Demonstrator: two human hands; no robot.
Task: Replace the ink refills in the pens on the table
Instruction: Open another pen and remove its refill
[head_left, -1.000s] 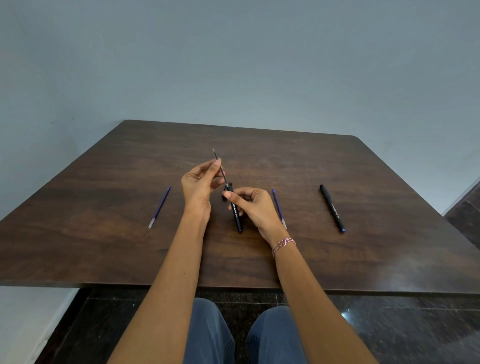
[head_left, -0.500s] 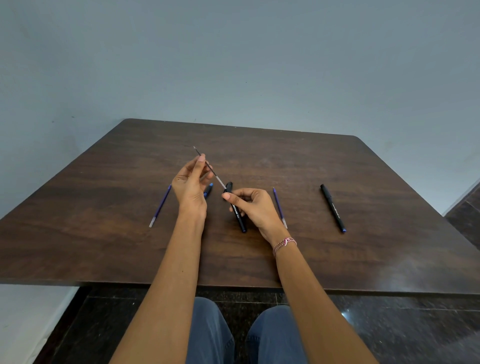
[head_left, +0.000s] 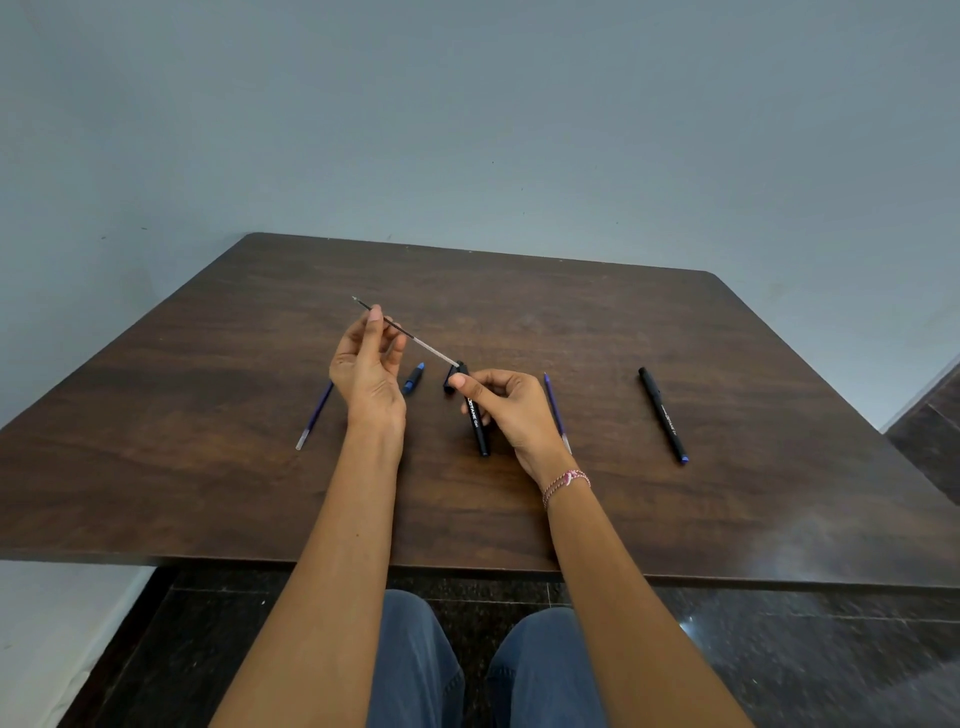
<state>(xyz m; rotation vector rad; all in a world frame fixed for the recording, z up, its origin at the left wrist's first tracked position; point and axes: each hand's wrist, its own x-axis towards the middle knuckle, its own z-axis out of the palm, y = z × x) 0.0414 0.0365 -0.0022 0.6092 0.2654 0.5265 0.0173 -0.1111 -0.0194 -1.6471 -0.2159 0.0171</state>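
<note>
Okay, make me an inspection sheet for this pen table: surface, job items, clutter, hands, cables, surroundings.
Surface: dark glossy wooden table.
Job's things: thin refill, its near end at the mouth of the pen barrel; blue-tipped nose piece lying between the hands; small black piece beside the barrel's top, kind unclear; purple refill at left; second purple refill beside the right hand; black pen at far right, assembled.
Clutter: nothing seen.
Hands: left hand pinches the thin refill; right hand grips the pen barrel.
Cables: nothing seen.
Surroundings: grey wall, dark polished floor, knees in jeans.
</note>
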